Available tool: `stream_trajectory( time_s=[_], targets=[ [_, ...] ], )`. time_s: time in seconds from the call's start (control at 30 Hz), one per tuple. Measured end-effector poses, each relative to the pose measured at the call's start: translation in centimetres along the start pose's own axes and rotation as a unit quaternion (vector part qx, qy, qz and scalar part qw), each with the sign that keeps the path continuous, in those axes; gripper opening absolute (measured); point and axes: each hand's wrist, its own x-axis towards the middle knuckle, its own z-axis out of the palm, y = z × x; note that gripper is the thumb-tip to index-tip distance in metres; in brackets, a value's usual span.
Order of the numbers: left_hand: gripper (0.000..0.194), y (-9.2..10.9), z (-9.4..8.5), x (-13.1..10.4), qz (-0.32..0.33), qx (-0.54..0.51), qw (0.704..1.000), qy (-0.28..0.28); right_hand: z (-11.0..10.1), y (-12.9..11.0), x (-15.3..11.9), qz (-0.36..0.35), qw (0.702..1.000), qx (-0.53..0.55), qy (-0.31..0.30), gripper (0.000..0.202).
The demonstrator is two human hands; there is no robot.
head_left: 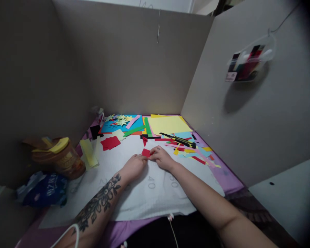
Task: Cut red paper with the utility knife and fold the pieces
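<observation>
One red square (145,152) sits at the grip itself, pinched narrowly between the fingertips of the left hand (135,166) and right hand (162,157). Just beyond the grip lies a red scrap (144,141); left of it, red squares (110,143); right and farther off, a cutter (179,140). Beneath spreads a white sheet (160,203); well left stands a tub (69,160).

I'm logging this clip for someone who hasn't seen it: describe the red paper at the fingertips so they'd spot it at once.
On the big white sheet, find where the left hand and right hand nearly meet. The small red paper sits at their fingertips. Unlike the larger red sheets to its left and the red scrap just beyond, it is the one the hands touch.
</observation>
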Motion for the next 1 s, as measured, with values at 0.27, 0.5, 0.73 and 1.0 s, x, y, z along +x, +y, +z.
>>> stream_trajectory(
  time_s=[0.27,0.5,0.73,1.0],
  targets=[
    [0.03,-0.3,0.4,-0.3,-0.001,0.007,1.0,0.005,-0.8,0.2,0.1,0.155,0.973,-0.173,-0.013,0.028],
    [0.032,-0.4,0.3,-0.3,-0.009,0.004,1.0,0.009,-0.4,-1.1,-0.2,0.047,0.993,-0.105,0.005,0.037],
    [0.025,-0.9,-0.1,-0.4,-0.007,0.006,1.0,0.027,0.2,-0.6,-0.3,0.05,0.997,-0.049,-0.021,0.036],
    [0.029,-2.1,-0.2,-0.8,-0.065,0.036,0.996,0.054,-0.3,-0.5,-0.2,0.039,0.999,-0.025,-0.016,0.032]
  ],
)
